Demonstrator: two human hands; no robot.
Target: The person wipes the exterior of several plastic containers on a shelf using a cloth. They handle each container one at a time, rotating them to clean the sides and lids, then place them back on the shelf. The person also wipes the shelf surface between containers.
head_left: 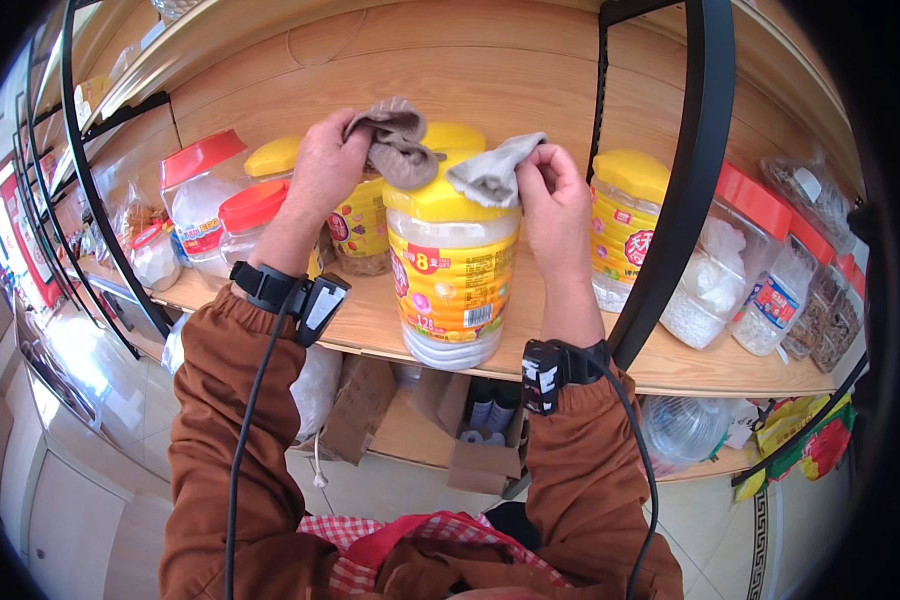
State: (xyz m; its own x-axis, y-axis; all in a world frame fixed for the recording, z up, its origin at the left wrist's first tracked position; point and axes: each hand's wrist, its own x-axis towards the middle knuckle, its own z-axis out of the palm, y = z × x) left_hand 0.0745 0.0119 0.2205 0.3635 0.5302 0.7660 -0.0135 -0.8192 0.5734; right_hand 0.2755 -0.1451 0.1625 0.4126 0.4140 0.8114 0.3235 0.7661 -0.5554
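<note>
Wood shelf (570, 345) is packed, lol. Far left there's a small round jar (156, 262) with a red lid, then a taller red-lidded tub (202, 215) just beside it. Over right, a yellow-lidded jar (622, 225) sits near a black post (705, 100), and past the post a row of clear red-lidded bins (715, 275) leans at odd angles, though that's probably just the fisheye. Underneath: an open cardboard box (358, 410), a ribbed clear plastic thing (685, 432) and a yellow-green bag (805, 435) with red on it. Floor's pale tile (705, 520) with a dark patterned strip (760, 530).
</note>
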